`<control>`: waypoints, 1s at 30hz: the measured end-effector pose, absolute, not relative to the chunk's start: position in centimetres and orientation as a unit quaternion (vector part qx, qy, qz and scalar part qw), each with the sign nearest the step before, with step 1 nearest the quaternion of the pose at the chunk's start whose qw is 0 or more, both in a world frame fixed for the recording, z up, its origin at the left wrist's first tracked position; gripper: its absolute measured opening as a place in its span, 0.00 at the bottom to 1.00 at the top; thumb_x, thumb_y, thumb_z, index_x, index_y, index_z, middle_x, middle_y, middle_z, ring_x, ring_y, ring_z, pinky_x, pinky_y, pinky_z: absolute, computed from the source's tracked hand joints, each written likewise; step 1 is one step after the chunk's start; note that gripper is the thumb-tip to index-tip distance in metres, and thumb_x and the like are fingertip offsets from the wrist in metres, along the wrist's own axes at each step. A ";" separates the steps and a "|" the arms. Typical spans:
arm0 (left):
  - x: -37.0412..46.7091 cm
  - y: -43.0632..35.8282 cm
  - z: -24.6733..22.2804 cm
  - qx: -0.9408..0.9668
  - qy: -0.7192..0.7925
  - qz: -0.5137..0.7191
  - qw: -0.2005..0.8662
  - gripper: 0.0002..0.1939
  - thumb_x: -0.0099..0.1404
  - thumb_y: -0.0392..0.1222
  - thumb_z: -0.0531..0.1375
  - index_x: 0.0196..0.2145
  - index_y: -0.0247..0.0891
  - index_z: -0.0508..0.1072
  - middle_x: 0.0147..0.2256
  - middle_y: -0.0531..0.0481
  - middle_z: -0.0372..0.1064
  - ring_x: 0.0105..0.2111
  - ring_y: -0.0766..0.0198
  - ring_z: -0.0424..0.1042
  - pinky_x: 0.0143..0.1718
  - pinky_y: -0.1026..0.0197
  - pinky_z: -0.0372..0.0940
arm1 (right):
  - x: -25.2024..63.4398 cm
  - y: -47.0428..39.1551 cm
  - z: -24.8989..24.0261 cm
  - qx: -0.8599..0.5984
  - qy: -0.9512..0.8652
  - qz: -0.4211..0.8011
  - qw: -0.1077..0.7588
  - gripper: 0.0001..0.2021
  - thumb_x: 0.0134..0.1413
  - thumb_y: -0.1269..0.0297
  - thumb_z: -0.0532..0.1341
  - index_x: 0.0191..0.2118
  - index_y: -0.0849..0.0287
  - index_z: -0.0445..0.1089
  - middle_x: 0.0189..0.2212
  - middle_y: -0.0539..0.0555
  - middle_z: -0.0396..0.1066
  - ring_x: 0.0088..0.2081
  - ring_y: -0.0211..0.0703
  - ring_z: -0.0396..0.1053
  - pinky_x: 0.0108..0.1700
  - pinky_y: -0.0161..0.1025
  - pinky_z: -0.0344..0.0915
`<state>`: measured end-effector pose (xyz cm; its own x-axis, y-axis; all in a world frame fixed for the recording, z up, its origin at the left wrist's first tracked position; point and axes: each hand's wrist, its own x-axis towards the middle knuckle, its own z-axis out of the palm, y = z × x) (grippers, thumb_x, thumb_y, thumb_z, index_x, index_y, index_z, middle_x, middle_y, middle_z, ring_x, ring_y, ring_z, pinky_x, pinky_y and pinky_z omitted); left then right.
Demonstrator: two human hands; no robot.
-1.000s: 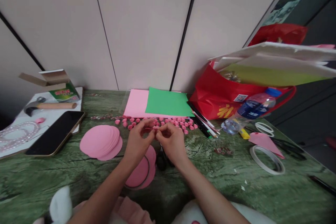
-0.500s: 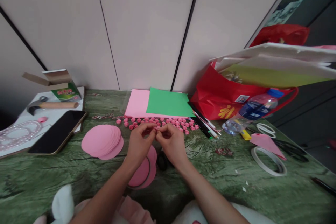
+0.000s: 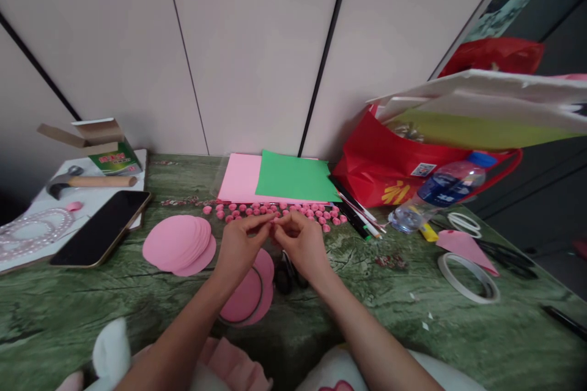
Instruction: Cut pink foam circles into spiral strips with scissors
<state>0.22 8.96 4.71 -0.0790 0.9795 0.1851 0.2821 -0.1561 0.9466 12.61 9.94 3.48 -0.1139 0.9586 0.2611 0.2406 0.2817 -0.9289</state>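
Note:
My left hand (image 3: 242, 247) and my right hand (image 3: 303, 245) meet at their fingertips, pinching a small pink piece (image 3: 274, 221) that the fingers mostly hide. Just beyond them lie rows of small pink rolled pieces (image 3: 319, 214). Pink paper circles (image 3: 245, 299) with a thin dark ring on them rest below my left hand. Under my right hand is a pair of scissors (image 3: 283, 280), partly covered by the palm. A stack of pink circles (image 3: 177, 243) sits to the left.
Green paper (image 3: 296, 177) overlaps pink paper at the back. On the left are a phone (image 3: 103, 229), a hammer (image 3: 101, 181) and an open box (image 3: 117, 160). To the right stand a red bag (image 3: 376, 159), a leaning bottle (image 3: 435, 192), pens and a tape roll (image 3: 447, 278).
Both hands stay together, with their fingers slightly shifted around the small pink piece. More of the scissors shows beneath my right hand. The view has moved a little.

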 end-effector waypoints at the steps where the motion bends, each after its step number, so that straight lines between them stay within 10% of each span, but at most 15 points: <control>1: 0.1 9.0 4.6 0.581 0.544 0.490 0.356 0.11 0.52 0.37 0.58 0.34 0.38 0.76 0.35 0.49 0.74 0.34 0.59 0.73 0.39 0.57 0.67 | 12.6 10.0 3.5 -0.464 -0.649 0.374 0.474 0.03 0.44 0.68 0.55 0.24 0.58 0.64 0.19 0.47 0.67 0.21 0.36 0.66 0.24 0.32 0.61; 9: -0.6 9.6 4.4 0.595 0.562 0.478 0.319 0.11 0.51 0.36 0.58 0.32 0.38 0.77 0.32 0.49 0.75 0.31 0.60 0.72 0.35 0.60 0.66 | 13.0 10.3 3.2 -0.451 -0.687 0.360 0.442 0.04 0.46 0.69 0.55 0.27 0.59 0.66 0.21 0.48 0.68 0.23 0.36 0.66 0.26 0.32 0.62; 18: -1.2 9.6 5.1 0.592 0.615 0.462 0.238 0.14 0.52 0.39 0.57 0.36 0.35 0.76 0.31 0.47 0.75 0.26 0.62 0.70 0.28 0.62 0.63 | 13.4 8.5 3.4 -0.325 -0.893 0.298 0.092 0.15 0.30 0.71 0.68 0.32 0.54 0.73 0.35 0.52 0.63 0.34 0.40 0.64 0.33 0.33 0.59; 30: -1.8 10.0 4.0 0.613 0.629 0.416 0.235 0.14 0.55 0.37 0.53 0.37 0.35 0.74 0.35 0.46 0.74 0.28 0.62 0.72 0.31 0.61 0.65 | 13.8 9.1 5.3 -0.276 -0.812 0.452 0.246 0.07 0.43 0.65 0.63 0.31 0.58 0.70 0.32 0.50 0.65 0.30 0.34 0.64 0.31 0.30 0.60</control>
<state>-1.80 10.02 3.98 -0.1385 0.9669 0.2142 0.5753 -0.0974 0.8121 13.84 9.12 5.26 -0.7268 0.6703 0.1499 0.2265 0.4398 -0.8691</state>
